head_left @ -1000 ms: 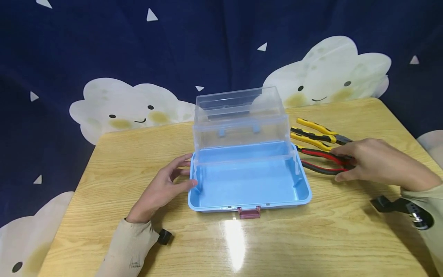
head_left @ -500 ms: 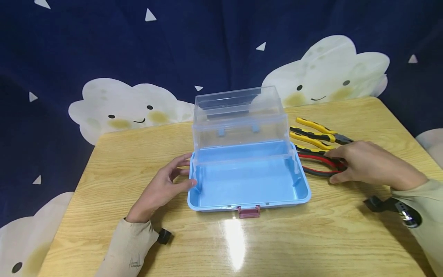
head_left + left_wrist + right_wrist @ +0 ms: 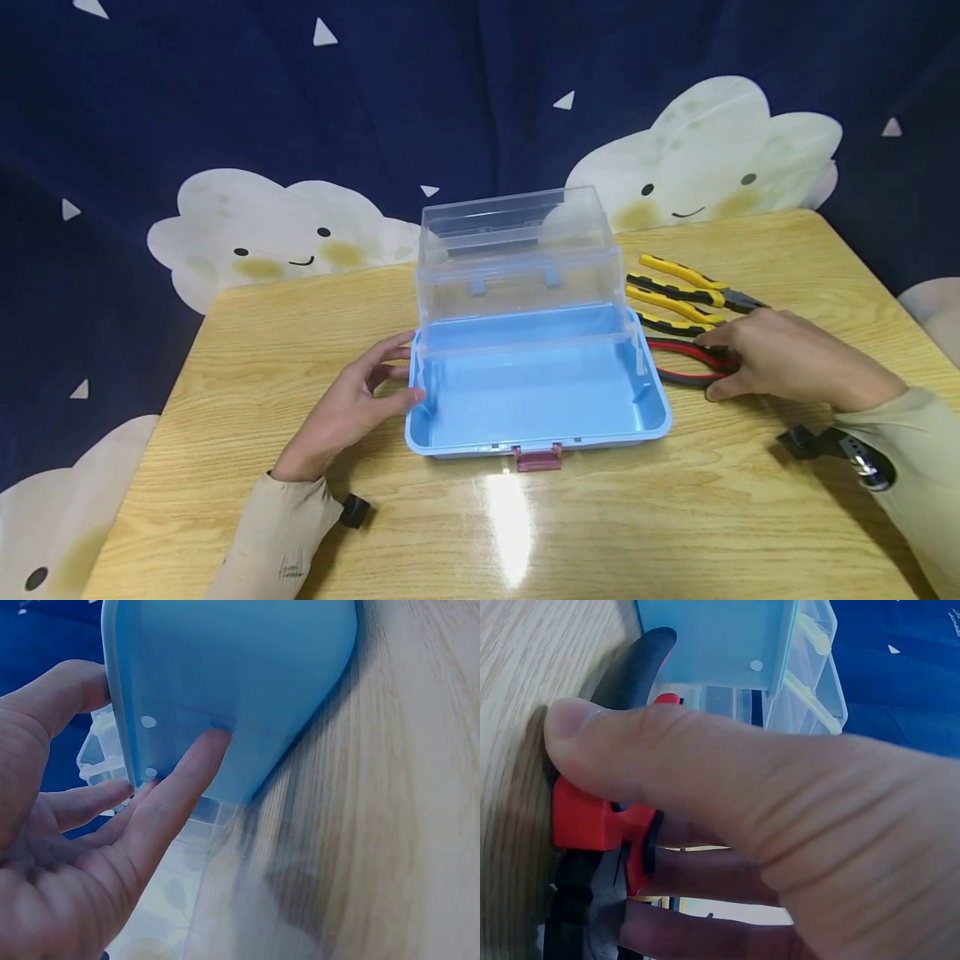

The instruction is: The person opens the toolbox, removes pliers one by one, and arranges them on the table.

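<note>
A light blue plastic toolbox (image 3: 525, 400) with its clear lid (image 3: 517, 287) raised stands mid-table. My left hand (image 3: 348, 417) holds its left side wall, thumb over the rim and fingers against the outer face; the left wrist view shows one fingertip (image 3: 217, 739) on that blue wall. To the right of the box, my right hand (image 3: 787, 358) grips red-and-black pliers (image 3: 684, 381) around the joint. Their spread handles point at the box, ends hidden by its right side. In the right wrist view the thumb (image 3: 581, 727) lies across the pliers, which are low over the wood.
Yellow-and-black pliers (image 3: 682, 271) lie behind the right hand. A second yellow-and-black pair (image 3: 675, 307) lies just in front of them, its head hidden by the hand. A purple latch (image 3: 538, 458) sticks out at the box front. A dark cloud-print cloth (image 3: 487, 100) hangs behind the table.
My right hand has moved left with the red-and-black pliers, bringing the handles closer against the box's right side. My left hand and the toolbox have stayed in place.
</note>
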`<state>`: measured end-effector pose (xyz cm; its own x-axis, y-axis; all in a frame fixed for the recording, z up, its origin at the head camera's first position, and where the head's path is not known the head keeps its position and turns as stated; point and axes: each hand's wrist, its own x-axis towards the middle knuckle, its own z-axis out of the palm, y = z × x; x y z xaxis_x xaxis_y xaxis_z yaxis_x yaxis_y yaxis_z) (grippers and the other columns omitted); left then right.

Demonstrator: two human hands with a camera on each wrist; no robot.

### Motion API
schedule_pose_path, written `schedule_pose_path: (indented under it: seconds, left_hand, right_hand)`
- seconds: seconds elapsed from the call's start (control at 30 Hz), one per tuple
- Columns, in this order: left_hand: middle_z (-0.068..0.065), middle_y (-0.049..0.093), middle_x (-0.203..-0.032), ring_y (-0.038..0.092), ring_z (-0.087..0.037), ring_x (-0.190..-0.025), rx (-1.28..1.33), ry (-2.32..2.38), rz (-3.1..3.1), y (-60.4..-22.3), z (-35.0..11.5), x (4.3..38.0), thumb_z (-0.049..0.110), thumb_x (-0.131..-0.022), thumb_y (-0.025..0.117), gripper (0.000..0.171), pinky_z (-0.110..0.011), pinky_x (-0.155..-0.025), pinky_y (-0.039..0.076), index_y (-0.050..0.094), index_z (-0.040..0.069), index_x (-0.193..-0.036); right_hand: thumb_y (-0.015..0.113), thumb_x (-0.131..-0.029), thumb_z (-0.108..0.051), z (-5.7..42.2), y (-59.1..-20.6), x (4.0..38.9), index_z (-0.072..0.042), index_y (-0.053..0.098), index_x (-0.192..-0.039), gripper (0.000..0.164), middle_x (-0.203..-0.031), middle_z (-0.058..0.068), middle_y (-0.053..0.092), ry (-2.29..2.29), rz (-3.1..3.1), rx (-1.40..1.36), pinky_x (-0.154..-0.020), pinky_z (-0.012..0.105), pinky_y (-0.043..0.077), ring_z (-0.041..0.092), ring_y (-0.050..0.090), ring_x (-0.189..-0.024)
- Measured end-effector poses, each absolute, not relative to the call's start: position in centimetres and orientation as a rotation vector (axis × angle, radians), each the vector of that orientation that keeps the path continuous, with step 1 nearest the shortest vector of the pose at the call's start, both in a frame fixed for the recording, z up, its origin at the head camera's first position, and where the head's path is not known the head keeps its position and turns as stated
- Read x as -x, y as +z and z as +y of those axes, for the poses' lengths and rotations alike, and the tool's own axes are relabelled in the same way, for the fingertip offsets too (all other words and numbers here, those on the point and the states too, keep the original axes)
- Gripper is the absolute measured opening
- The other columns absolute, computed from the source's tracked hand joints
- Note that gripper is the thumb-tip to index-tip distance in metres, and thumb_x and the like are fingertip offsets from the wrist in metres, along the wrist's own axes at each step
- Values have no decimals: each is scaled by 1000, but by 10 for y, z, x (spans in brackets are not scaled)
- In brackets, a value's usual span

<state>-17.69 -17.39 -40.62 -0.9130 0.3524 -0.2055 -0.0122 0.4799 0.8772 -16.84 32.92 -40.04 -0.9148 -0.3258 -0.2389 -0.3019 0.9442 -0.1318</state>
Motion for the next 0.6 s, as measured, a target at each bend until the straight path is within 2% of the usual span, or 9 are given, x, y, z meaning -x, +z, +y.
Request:
schedule_pose_path:
  seconds: [0.13,0.6]
  left_hand:
    - [-1,53,-149,58,-26,-134,-287,1418,2367,-405,-174,177,29,-92,80,76,-25,-95,55,41,33,-157]
    - [-3,53,-149,59,-27,-134,-299,1418,2372,-406,-173,177,27,-93,79,75,-25,-97,54,41,31,-157]
  right_hand:
    - [93,-71,-47,329,-402,169,-3,73,-126,73,-71,-5,44,-130,2833,449,-57,28,23,13,39,-63]
    - [93,-70,-48,328,-404,170,-2,74,-124,74,-76,-5,51,-123,2849,459,-60,31,28,13,43,-67]
